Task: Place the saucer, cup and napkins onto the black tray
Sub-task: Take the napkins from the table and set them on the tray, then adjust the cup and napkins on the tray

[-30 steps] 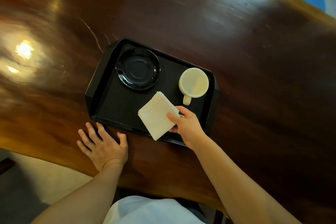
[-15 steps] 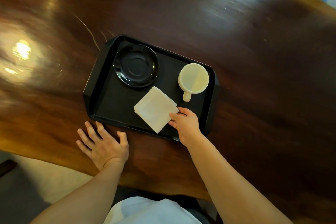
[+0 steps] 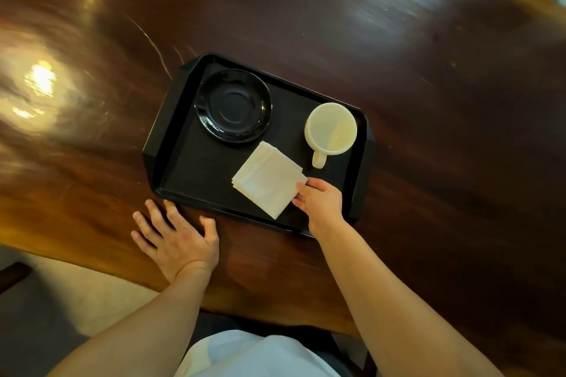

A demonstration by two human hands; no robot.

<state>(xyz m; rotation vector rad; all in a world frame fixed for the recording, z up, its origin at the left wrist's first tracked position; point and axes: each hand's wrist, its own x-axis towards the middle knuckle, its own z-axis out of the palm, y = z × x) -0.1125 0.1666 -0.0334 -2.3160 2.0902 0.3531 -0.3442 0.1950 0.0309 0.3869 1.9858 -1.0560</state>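
Pinching napkins (image 3: 269, 182): right hand (image 3: 321, 205), tray-side.

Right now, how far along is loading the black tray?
Nearly finished. The glossy black saucer and the cream ceramic cup already sit on the black plastic tray, apart from each other. In hand: the right hand pinches a corner of the white folded napkins, which lie on the tray. Left: only letting go. The left hand rests flat on the wooden table.

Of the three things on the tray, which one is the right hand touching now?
The white napkins: the right hand has its fingers on their near corner. The black saucer and the cream cup stand untouched, farther back.
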